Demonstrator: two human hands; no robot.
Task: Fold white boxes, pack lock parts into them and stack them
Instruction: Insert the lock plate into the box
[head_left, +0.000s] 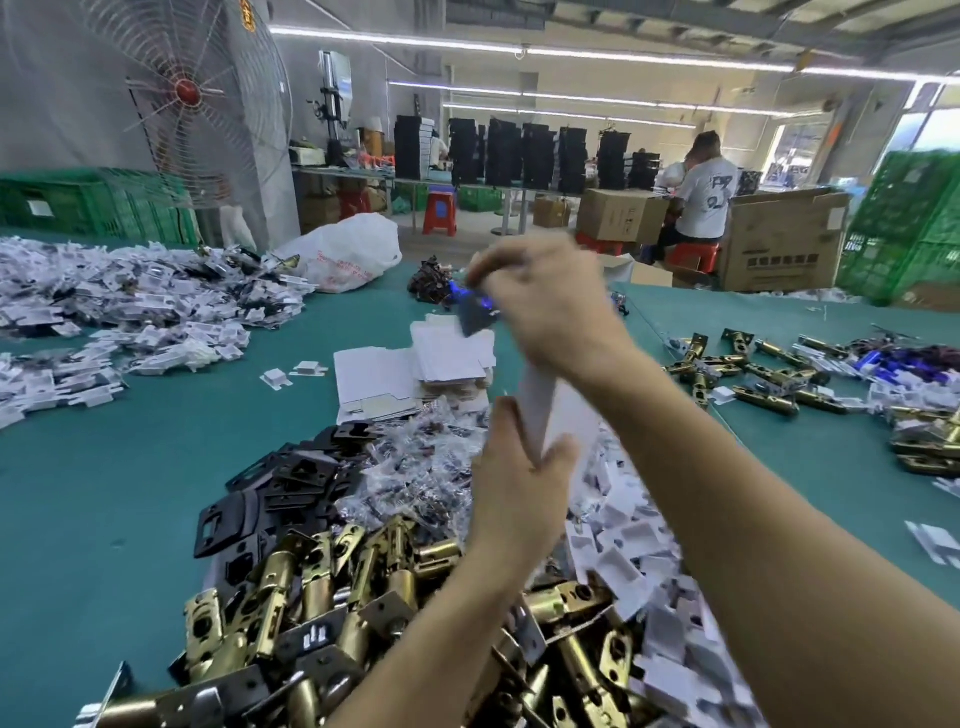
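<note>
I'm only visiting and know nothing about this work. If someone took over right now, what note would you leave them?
Left hand grips the lower end of a white box held in the air.
Right hand grips its top end, beside something dark too blurred to name.
Flat box blanks lie stacked behind. Brass latches, black plates and white inserts are piled in front.
No finished stack shows.
Left to do: finish this box, fill it, close it, stack it.

Fan (187, 93), green crates (78, 202), red stool (440, 210)
</note>
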